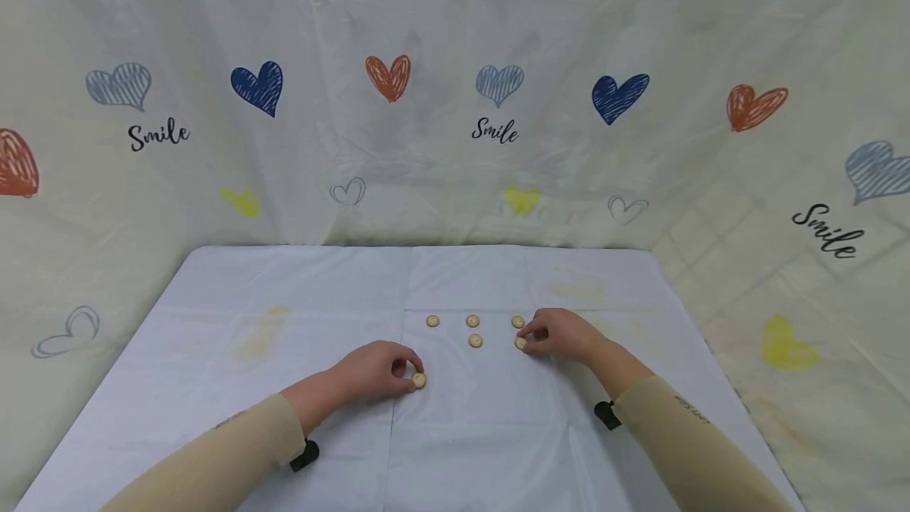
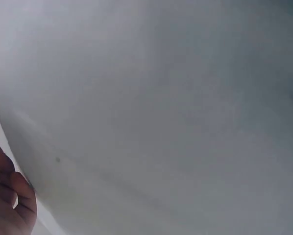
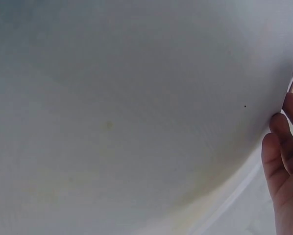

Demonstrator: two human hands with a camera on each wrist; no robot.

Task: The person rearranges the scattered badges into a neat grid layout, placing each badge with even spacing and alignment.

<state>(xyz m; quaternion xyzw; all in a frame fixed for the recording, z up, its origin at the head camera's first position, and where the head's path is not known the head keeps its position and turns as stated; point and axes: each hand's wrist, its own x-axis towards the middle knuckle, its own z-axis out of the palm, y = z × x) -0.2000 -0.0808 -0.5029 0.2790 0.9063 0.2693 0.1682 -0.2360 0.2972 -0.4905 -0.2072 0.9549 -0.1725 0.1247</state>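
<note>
A table [image 1: 213, 354] covered with a white, creased cloth fills the near part of the scene, its far edge meeting a hanging backdrop. Faint yellowish stains mark the cloth left of centre and toward the far right. Six small round tan buttons lie on it: three in a far row [image 1: 433, 321], [image 1: 472, 321], [image 1: 517, 322], two just nearer [image 1: 475, 340], [image 1: 521, 343], and one nearer still, left of them [image 1: 419, 380].

head: high, fwd/down, whole table [image 1: 213, 322] | wrists: v. close, cloth only; shared w/ head: same cloth
</note>
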